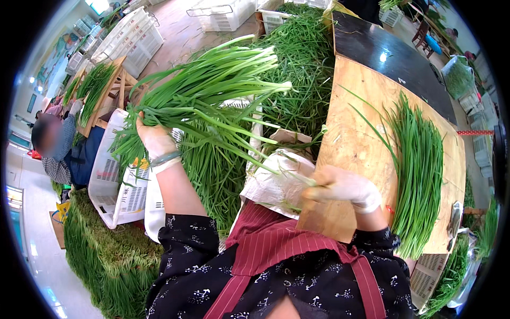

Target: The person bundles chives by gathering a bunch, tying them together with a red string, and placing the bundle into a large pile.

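Observation:
A thick bunch of garlic chives [212, 87] is held up by my left hand [155, 139], which wears a thin pale glove and is closed around the leafy part. The pale stem ends fan out to the right. My right hand [345, 189], also gloved, pinches the pale end of a stalk [265, 167] that slants down from the bunch. A white cloth [281, 181] with bits of leaf on it lies beneath that stalk. To the right of my right hand, a long row of chives [419, 175] rests on the wooden board [353, 122].
Loose leaves form a heap [303, 48] ahead, beside a black panel [390, 58]. A white crate [103, 175] stands at left, with stacked chives [106, 255] below it. Another person [58, 135] works at the far left near stacked white crates [133, 45].

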Demonstrator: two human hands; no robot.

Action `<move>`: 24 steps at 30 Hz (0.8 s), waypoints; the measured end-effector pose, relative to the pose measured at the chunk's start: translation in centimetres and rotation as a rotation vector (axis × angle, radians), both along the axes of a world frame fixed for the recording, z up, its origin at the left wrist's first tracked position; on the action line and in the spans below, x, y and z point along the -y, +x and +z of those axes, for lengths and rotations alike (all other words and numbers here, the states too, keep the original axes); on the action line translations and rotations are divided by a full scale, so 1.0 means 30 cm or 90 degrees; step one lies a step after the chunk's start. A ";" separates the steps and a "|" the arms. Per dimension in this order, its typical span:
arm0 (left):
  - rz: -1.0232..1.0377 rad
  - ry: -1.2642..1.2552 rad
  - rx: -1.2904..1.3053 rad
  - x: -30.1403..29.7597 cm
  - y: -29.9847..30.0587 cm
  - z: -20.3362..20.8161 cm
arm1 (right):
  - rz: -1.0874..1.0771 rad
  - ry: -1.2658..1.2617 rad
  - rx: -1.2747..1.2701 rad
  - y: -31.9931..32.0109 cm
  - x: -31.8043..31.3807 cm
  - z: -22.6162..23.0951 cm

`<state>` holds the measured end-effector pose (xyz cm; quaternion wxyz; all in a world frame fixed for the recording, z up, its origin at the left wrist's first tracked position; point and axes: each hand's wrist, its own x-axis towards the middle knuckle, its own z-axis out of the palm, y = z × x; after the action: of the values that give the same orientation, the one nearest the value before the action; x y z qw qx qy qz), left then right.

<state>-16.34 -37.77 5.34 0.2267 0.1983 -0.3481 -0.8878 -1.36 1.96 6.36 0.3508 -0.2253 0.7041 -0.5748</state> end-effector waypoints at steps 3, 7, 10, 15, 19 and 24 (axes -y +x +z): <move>0.081 -0.211 -0.021 -0.034 -0.004 -0.036 | -0.265 -0.143 -0.049 -0.005 -0.049 0.005; 0.025 -0.382 -0.118 -0.056 0.018 -0.057 | -0.453 -0.310 0.005 -0.233 0.121 -0.012; 0.065 -0.220 -0.114 -0.095 0.051 -0.036 | -0.425 -0.326 0.031 -0.280 0.232 0.032; -0.051 0.067 -0.129 -0.092 0.078 0.022 | -0.194 -0.037 -0.114 -0.148 0.169 0.028; -0.032 0.014 -0.146 -0.060 0.133 0.014 | 0.039 0.009 -0.068 -0.064 0.051 0.116; -0.086 0.081 -0.192 0.034 0.133 -0.083 | -0.260 -0.511 -0.210 -0.173 -0.131 0.147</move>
<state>-12.36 -38.79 2.85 0.2032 0.0534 -0.2657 -0.9409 -6.55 5.90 10.78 -0.0008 -0.2881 0.5026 -0.8151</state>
